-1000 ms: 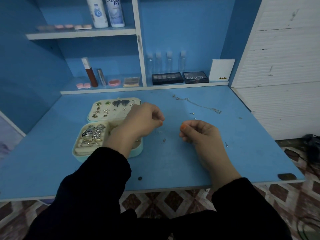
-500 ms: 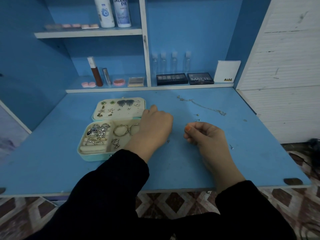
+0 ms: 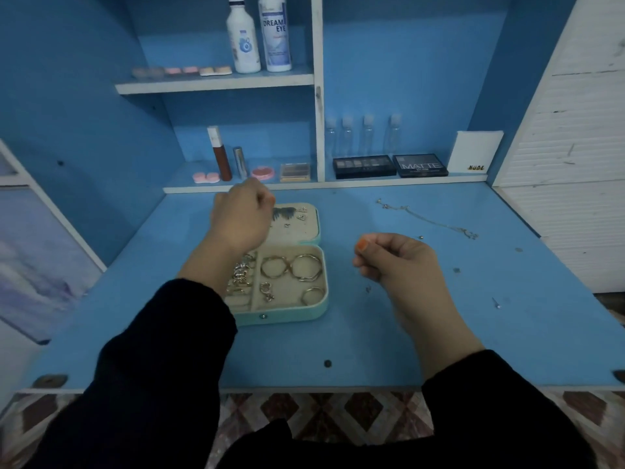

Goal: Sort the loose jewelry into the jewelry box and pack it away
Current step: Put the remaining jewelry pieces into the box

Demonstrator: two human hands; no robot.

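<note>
The mint jewelry box (image 3: pixel 287 316) lies open on the blue desk. Its tray holds gold hoops (image 3: pixel 306 267) and several rings, and its lid panel (image 3: pixel 304 231) carries earrings. My left hand (image 3: pixel 241 218) hovers over the lid's left part with its fingertips pinched together; whatever tiny piece they pinch is too small to make out. My right hand (image 3: pixel 395 262) is held just right of the box, fingers curled against the thumb, nothing visible in it. A thin chain (image 3: pixel 426 218) lies loose at the desk's far right. Tiny studs (image 3: pixel 368 289) (image 3: pixel 496 302) lie near my right hand.
Behind the desk, low shelves hold eyeshadow palettes (image 3: pixel 419 165), small clear bottles (image 3: pixel 367 133), a white card (image 3: pixel 475 152) and lip products (image 3: pixel 220 154). Two white bottles (image 3: pixel 258 33) stand on the upper shelf. A white slatted wall (image 3: pixel 568 130) borders the right.
My left hand has risen from the loose pieces right of the box and moved back-left over the lid, uncovering the tray. My right hand stays curled in about the same place.
</note>
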